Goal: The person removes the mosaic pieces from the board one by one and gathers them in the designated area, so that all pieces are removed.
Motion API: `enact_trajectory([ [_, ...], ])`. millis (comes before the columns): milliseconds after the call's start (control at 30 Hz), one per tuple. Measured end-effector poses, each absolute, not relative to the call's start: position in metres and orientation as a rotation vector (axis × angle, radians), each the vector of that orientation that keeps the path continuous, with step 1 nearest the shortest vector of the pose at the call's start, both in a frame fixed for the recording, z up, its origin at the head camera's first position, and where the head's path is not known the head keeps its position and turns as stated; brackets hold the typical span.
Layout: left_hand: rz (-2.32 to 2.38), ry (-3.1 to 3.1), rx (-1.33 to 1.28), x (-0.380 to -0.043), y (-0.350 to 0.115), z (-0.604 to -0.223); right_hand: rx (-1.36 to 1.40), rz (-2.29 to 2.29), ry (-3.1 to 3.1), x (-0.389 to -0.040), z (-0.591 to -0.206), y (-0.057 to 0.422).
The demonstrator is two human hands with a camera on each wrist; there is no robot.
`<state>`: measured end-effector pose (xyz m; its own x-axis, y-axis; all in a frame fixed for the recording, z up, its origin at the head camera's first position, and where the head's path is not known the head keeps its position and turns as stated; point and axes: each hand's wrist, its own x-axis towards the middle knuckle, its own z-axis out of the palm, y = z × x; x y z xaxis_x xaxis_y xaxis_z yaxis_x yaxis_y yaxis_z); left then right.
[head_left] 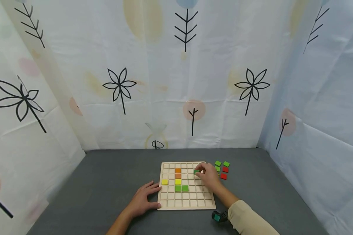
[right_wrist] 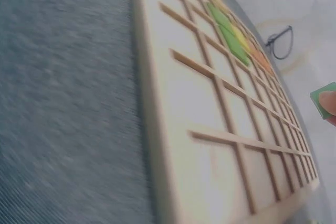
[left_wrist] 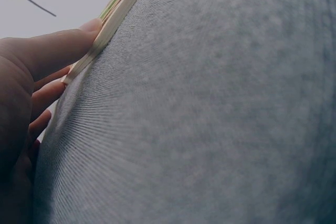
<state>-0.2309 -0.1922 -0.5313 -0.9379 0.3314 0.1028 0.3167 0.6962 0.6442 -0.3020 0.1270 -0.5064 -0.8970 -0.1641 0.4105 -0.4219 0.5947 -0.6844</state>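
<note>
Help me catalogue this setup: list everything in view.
printed fabric: count unclear, whitish, behind and beside
tabletop: 1, dark grey, in front
gridded wooden board: 1, pale, on tabletop
board tiles: 6, two each orange, yellow, green, in cells
held tile: 1, green, above board
loose tiles: at least 5, three green, two red, right of board
device: 1, black and teal, by board's near right corner
left hand: 1, bare, touching board's left edge
right hand: 1, bare, pinching held tile
sleeve: 1, cream, right arm

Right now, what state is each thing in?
Pale wooden grid board, partly filled
Orange square tiles, in cells
Two yellow square tiles, in cells
Two green square tiles, in cells
Red square tiles, loose
Bright green square tiles, loose
Right hand, pinching another green square tile
Left hand, touching board
</note>
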Motion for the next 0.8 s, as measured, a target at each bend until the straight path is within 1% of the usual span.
enact_trajectory([
  [433,1.103,2.859,0.551,-0.231,-0.192,-0.531,0.309,1.189,-2.532,-0.311,-0.495,0.157],
  [800,1.095,2.858,0.529,-0.23,-0.192,-0.53,0.221,1.165,-2.475,-0.318,-0.494,0.184],
])
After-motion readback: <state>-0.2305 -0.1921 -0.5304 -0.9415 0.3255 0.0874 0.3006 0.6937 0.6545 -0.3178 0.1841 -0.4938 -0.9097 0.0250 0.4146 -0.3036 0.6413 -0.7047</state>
